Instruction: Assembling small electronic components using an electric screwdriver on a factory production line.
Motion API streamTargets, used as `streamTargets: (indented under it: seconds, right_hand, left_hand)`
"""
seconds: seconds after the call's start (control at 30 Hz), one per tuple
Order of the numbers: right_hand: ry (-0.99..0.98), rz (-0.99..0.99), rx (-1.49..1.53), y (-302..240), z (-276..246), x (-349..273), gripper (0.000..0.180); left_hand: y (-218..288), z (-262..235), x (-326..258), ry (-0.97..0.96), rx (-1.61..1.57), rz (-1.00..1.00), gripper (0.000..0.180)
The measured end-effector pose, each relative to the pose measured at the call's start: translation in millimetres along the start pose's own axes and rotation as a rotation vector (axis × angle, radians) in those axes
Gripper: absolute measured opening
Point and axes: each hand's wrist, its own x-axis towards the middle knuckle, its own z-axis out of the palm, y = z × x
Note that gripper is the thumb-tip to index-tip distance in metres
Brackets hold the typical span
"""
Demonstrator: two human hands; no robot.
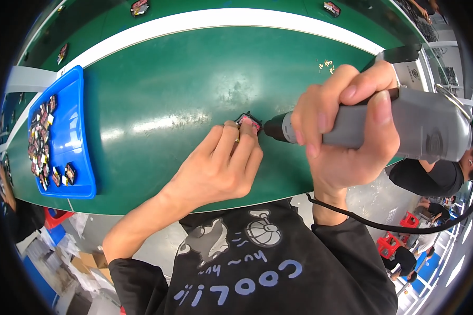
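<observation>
My right hand (347,121) is wrapped round a grey electric screwdriver (431,126) with a black nose, held almost level above the table. The tip of the nose is close beside a small black-framed part with a pink face (248,122); whether they touch I cannot tell. With the fingers of my left hand (220,163) pressed on it, that part stays against the green tabletop (157,79). The fingertips cover some of the part. A black cord (383,227) curves from the right side below my right wrist.
A blue tray (84,173) at the left holds many similar small parts. Small screws (327,65) lie scattered at the back right, near a box (412,71). Beyond a white rail (236,18) runs a green strip with several parts. Other people (431,176) are at the right.
</observation>
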Motion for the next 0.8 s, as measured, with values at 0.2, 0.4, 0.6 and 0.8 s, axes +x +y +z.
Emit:
streamTargets:
  seconds: [0.2,0.4,0.6,0.8]
  right_hand:
    - [-0.018,0.017,-0.17,0.7,8.7,-5.6,0.02]
    - [0.017,0.036,-0.101,5.6,9.5,-6.8,0.017]
    - [0.017,-0.025,-0.199,3.0,5.3,-17.6,0.019]
    - [0.172,-0.294,0.058,-51.7,-35.4,-10.0,0.031]
  left_hand:
    - [-1.0,-4.5,2.4,-0.014,-0.019,0.001,0.015]
    - [-0.7,-2.7,-0.6,-0.047,-0.043,-0.023,0.014]
    - [-1.8,-7.6,5.9,-0.069,-0.151,-0.061,0.011]
    - [-18.3,-6.8,17.2,-0.092,-0.192,-0.055,0.014]
